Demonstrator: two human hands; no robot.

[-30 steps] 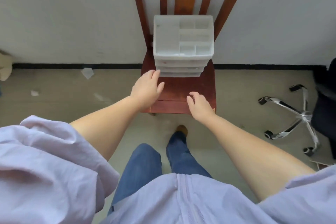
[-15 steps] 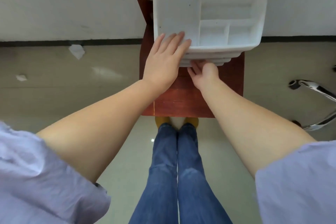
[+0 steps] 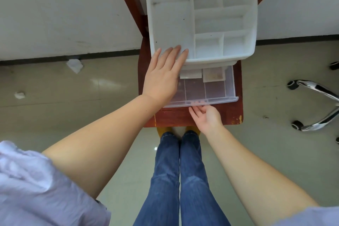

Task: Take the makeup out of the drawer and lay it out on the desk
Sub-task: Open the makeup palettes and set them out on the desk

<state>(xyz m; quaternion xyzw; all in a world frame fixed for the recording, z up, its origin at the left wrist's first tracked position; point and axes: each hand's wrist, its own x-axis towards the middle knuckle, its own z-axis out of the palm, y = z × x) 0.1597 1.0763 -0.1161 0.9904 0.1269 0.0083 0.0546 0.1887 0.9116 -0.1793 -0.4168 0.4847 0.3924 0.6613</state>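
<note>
A: How is the drawer best drawn out from here?

B: The white organizer point(image 3: 201, 18) on the wooden chair point(image 3: 236, 115) is steadied by the left hand point(image 3: 161, 80), laid flat with straight fingers over its near-left rim and gripping nothing. That pressure should be held downward, so the unit is not dragged toward the near edge of the seat.

A: And the pull itself?

B: The clear drawer point(image 3: 211, 91) is hooked at the middle of its front lip by the right hand point(image 3: 206, 116), palm up, fingers curled under the edge. A straight, level pull toward the near side is advised; a skewed one would likely jam the tray.

A: Where is the makeup?

B: Two flat pale items, apparently compacts point(image 3: 213, 75), are seen at the far end of the drawer, partly hidden under the organizer. The near compartments appear bare. A little more opening seems needed before they can be lifted out; the desk is not in view.
</note>
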